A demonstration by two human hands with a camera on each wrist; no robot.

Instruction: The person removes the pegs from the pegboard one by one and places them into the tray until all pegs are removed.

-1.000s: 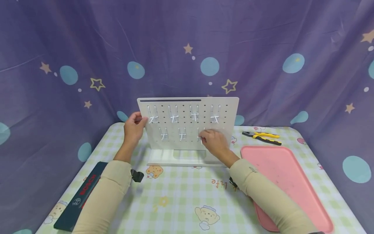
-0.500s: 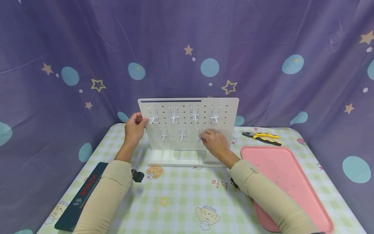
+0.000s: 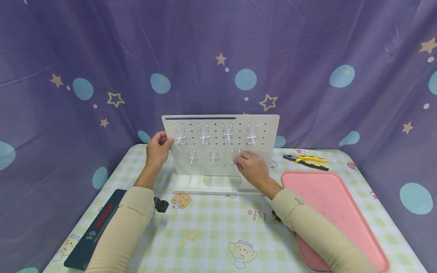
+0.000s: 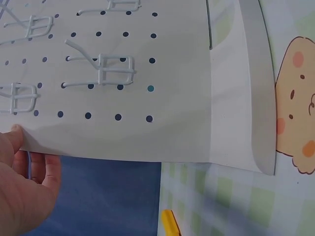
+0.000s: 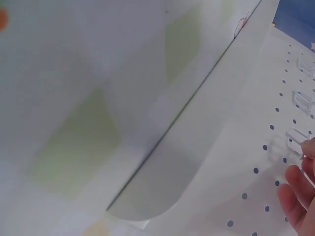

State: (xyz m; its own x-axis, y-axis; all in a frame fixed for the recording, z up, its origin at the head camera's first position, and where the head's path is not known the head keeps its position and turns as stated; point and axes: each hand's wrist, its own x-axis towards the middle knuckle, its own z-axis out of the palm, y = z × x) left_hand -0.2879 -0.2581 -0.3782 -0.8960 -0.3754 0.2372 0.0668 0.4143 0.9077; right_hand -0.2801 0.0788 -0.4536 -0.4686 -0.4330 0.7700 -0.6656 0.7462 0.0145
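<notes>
I watch from far off as two bare hands work at a white board full of small holes. It stands up on its own foot in the middle of the head view, on the desk. The left hand pinches the board's left edge, with the thumb in front and the fingers behind. The right hand is at the lower right part of the board. Its thumb and fingers pinch a wire hook, seen at the right edge of the right wrist view. That hook is up against the board, but I can't tell if both ends sit in the holes.

I think the hook is light, stiff and smooth, so it could slip or turn. I'd take it by the wire sticking out at the front. The board looks thin but hard, and I guess a push could slide it, so its side edge is a good place to hold. Other hooks hang beside and above.
</notes>
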